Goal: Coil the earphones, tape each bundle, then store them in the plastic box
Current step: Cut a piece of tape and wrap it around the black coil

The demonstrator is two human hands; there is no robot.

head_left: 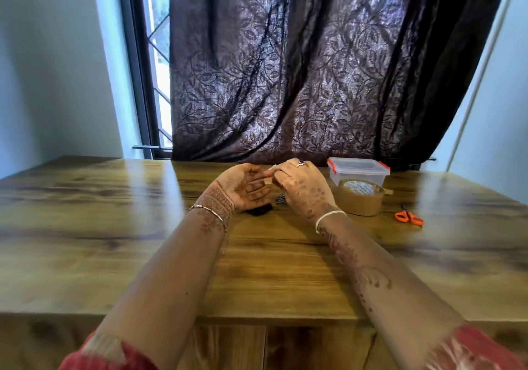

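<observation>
Black-corded, lying bunched on the worktop [114, 226]: earphones [258, 212], just below left hand [245, 186], cupping loosely, gripping nothing. Pinching a tan tape scrap [268, 182] with right hand [303, 189]. Sitting right of both, lid clipped on: clear plastic box [358, 171].

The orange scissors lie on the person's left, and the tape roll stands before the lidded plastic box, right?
Not quite: the head view shows the orange scissors on the person's right, beside the tape roll. The roll does stand before the lidded plastic box.
</observation>
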